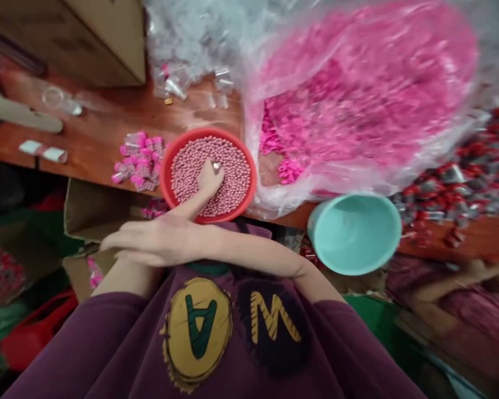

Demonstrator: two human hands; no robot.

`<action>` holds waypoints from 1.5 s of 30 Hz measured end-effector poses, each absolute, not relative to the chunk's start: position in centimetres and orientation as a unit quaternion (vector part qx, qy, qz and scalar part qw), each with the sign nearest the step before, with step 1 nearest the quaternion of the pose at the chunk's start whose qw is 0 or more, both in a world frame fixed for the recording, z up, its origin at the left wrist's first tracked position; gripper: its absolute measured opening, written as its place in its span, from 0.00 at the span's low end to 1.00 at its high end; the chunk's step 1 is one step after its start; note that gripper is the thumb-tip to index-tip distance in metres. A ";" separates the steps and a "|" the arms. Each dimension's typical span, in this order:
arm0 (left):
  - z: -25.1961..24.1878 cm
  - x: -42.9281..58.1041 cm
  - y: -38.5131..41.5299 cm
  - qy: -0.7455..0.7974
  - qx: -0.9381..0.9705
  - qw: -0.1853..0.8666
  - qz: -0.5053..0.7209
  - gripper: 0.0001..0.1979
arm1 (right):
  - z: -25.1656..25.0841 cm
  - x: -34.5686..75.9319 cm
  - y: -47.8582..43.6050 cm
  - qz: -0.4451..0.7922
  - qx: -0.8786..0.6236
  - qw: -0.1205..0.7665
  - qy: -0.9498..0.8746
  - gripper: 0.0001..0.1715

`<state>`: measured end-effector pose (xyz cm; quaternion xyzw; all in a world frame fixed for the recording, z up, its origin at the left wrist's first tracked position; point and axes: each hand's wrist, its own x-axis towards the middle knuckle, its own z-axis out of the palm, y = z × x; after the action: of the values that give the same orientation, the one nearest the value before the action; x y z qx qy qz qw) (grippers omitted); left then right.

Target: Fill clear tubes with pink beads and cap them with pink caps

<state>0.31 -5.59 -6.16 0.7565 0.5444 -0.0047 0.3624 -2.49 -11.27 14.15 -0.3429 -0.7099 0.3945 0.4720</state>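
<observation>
A reddish-brown wooden worktop (108, 119) stretches across in front of the person, who wears a purple sweatshirt (199, 343) printed with large yellow and black letters. Over its right side slumps a big clear plastic bag (357, 94) heaped with bright pink pieces, some spilling at its mouth. Further right lies a scatter of red and silver pieces (474, 166). A cardboard box (66, 39) sits at the far left corner, and a pile of clear plastic vials (183, 44) lies beside the bag. A teal plastic tub (353, 233) stands tilted at the worktop's near edge.

Nearest the person, on the worktop's edge, is a red plastic bowl (163, 177) filled with small round pink beads (233, 177). Just left of it lies a cluster of pink-capped clear tubes (139, 160).

The right hand (162, 238) crosses the body palm down, its grip open, with the thumb (205, 185) stretched out and pressing into the beads. The left hand (128, 256) lies mostly hidden beneath it, so its grip cannot be told
</observation>
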 end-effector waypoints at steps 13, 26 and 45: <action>-6.8 -4.6 -5.2 0.401 0.534 0.726 0.163 0.21 | -3.5 7.1 -19.2 0.377 -0.748 0.464 -0.289 0.19; -2.0 -4.6 -7.3 0.417 0.843 0.337 -0.041 0.19 | -4.6 6.4 -16.5 0.482 -0.700 0.503 -0.157 0.30; -6.2 -0.7 -3.8 0.330 0.839 0.428 -0.063 0.10 | -7.8 20.5 -26.3 0.211 -0.897 0.386 -0.043 0.10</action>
<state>-0.72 -3.79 -6.18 0.8388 0.3301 -0.0632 0.4282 20.46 -26.34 -7.76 -0.8969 -0.0426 0.2111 0.3863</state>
